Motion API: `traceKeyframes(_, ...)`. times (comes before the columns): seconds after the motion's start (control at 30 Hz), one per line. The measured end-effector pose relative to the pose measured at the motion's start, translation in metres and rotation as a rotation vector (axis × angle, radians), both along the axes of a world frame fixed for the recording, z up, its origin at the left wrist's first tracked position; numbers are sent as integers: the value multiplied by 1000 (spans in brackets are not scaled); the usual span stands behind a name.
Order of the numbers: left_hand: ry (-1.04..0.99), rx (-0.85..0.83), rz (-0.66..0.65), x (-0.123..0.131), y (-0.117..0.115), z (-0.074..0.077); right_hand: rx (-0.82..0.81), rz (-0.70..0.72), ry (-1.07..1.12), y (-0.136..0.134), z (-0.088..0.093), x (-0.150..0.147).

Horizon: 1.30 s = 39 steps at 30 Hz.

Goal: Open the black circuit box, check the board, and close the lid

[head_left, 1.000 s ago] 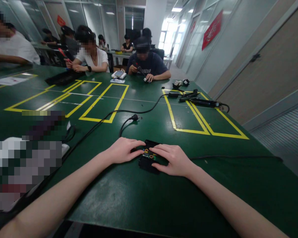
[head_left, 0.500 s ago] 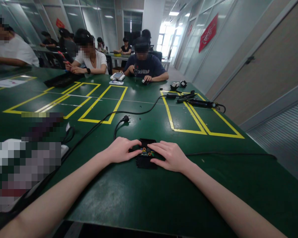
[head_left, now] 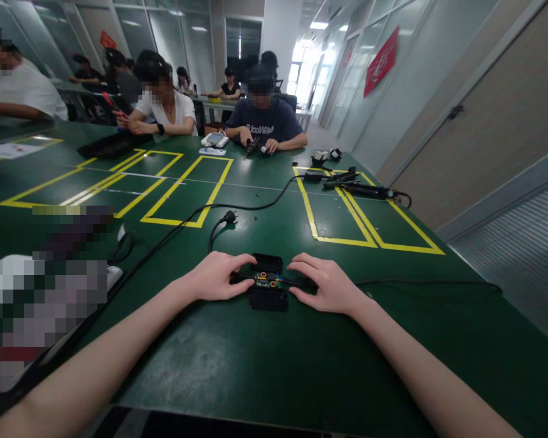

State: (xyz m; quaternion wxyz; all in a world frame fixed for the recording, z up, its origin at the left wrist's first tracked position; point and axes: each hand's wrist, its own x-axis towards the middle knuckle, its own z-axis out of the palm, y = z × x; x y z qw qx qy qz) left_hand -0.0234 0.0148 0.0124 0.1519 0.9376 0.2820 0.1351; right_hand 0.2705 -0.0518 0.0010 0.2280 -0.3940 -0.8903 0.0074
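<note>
Black plastic casing open in two pieces on the green tabletop (head_left: 210, 353), right in front of me: far shell (head_left: 269, 262), near shell (head_left: 268, 300). Small circuit board (head_left: 262, 283) between them; cannot tell if it sits in either. Board carries two orange-copper ring coils, with coloured wires at its right end. Black cable (head_left: 304, 283) runs off rightward. My left hand (head_left: 217, 277) half-curled, fingertips at the casing's left edge, grip unclear. My right hand (head_left: 333, 285) spread around the cable, thumb and fingers well parted, holding nothing.
</note>
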Motion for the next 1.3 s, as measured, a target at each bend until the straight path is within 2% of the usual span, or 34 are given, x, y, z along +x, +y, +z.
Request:
traceKeyframes(0.1, 23, 5, 29, -1, 2, 0, -70, 11, -23, 3, 0, 6)
traceKeyframes(0.37, 132, 66, 63, -1, 8, 1, -74, -52, -58, 10, -8, 11)
traceKeyframes(0.5, 135, 84, 64, -1, 8, -1, -117, -115, -80, 10, -7, 11)
traceKeyframes(0.67, 103, 135, 33, 1, 4, -1, -116, -121, -145, 7, -5, 8)
traceKeyframes(0.83, 99, 96, -22, 6, -2, -3, -112, -134, -201, 4, -4, 6)
traceKeyframes(1.03, 123, 65, -20, 9, -4, -3, -150, -151, -293, 3, -5, 2)
traceKeyframes(1.3, 85, 61, 10, 8, 0, -4, -136, -135, -242, 4, -2, -1)
